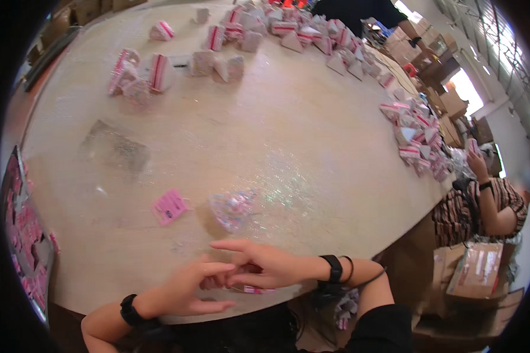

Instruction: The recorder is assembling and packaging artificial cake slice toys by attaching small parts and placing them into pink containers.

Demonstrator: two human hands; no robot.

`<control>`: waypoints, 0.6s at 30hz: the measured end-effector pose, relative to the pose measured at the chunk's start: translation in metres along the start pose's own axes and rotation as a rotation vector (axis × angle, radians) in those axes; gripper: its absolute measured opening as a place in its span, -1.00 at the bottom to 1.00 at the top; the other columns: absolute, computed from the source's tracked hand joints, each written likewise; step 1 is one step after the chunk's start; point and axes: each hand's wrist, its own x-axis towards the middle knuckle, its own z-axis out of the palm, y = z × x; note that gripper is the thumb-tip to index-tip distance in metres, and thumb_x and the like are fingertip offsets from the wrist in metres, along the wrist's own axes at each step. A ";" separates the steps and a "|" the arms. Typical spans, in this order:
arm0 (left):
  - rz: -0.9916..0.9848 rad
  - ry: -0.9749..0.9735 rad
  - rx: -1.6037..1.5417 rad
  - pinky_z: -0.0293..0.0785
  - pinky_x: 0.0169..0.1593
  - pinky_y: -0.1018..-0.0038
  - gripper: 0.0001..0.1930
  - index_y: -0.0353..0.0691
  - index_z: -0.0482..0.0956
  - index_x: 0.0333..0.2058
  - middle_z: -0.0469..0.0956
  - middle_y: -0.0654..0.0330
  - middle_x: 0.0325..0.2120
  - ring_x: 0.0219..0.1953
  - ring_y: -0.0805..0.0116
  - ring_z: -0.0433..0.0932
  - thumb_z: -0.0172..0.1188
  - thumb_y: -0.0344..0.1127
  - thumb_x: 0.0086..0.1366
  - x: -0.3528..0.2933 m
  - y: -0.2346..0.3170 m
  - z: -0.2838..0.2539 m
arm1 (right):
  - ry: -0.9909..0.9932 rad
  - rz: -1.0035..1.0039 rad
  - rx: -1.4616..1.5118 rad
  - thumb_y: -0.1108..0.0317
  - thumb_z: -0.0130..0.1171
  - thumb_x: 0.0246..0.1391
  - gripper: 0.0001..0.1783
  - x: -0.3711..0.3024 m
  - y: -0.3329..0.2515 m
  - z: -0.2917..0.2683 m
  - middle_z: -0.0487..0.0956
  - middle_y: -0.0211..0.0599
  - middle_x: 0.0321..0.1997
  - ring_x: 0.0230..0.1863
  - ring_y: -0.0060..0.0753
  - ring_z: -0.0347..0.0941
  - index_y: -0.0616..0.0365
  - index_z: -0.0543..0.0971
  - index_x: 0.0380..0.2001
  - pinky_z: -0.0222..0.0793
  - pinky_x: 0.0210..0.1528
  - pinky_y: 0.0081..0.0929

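A pouch of pastel flecks (234, 209) sits on the pale tabletop (218, 141), just beyond the hands and apart from them. On its near side, the left hand (197, 287) and the right hand (268, 265) meet, their fingers (232, 244) overlapping. The left fingers are loosely spread and partly bent; on the right, one finger reaches out straight while others curl in toward the left hand — whether anything is pinched between them, I cannot tell. A small pink-and-white strip (258, 290) shows just below the right hand, on the pouch's near side; I cannot tell if it is held or lying.

Left of the pouch, near it, a pink card (171, 207) lies flat. Farther left and beyond the pouch is a piece of clear film (116, 147). Well beyond it stands a loose group of pink-striped packets (159, 73), and a larger heap (294, 29) lies at the far edge. Well to the pouch's right is another heap (418, 138) — past it, a co-worker in a striped top (453, 215) holds up a packet (473, 146).
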 end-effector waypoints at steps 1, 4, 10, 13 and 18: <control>-0.009 0.002 0.017 0.40 -0.44 0.60 -0.33 -0.09 0.36 0.09 0.45 0.25 -0.39 -0.44 0.49 0.45 0.48 -0.37 -0.01 -0.001 0.001 0.002 | -0.003 -0.086 -0.015 0.53 0.12 0.18 -0.16 0.001 0.002 0.002 0.58 -0.28 -0.32 -0.33 -0.59 0.51 0.08 -0.10 0.39 0.43 -0.34 -0.61; -0.021 0.011 0.109 0.41 -0.44 0.59 -0.37 -0.08 0.39 0.05 0.44 0.25 -0.38 -0.44 0.49 0.46 0.47 -0.39 -0.01 -0.003 0.006 0.000 | -0.007 -0.235 -0.049 0.53 0.12 0.18 -0.15 0.004 0.007 0.003 0.60 -0.25 -0.26 -0.32 -0.55 0.53 0.02 -0.11 0.39 0.45 -0.32 -0.60; -0.074 0.119 0.156 0.43 -0.44 0.56 -0.45 -0.10 0.47 -0.03 0.45 0.24 -0.38 -0.44 0.43 0.47 0.48 -0.38 -0.03 0.001 0.007 0.004 | 0.061 -0.282 -0.026 0.55 0.11 0.17 -0.21 0.005 0.012 0.004 0.61 -0.27 -0.30 -0.34 -0.55 0.54 0.04 -0.03 0.37 0.45 -0.34 -0.60; 0.089 0.127 0.425 0.40 -0.46 0.51 -0.53 -0.11 0.54 -0.12 0.45 0.26 -0.41 -0.46 0.39 0.46 0.48 -0.36 -0.06 0.002 0.004 -0.001 | 0.062 -0.136 0.014 0.51 0.16 0.11 -0.22 0.002 0.007 0.004 0.59 -0.26 -0.39 -0.35 -0.37 0.56 0.08 0.03 0.33 0.45 -0.28 -0.46; 0.195 0.147 0.645 0.36 -0.50 0.48 -0.60 -0.13 0.60 -0.25 0.44 0.29 -0.48 -0.50 0.35 0.44 0.48 -0.37 -0.15 0.009 0.015 -0.009 | 0.074 -0.230 -0.114 0.57 0.16 0.11 -0.26 0.004 0.006 0.001 0.63 -0.32 -0.37 -0.40 -0.59 0.54 0.02 0.11 0.31 0.42 -0.42 -0.64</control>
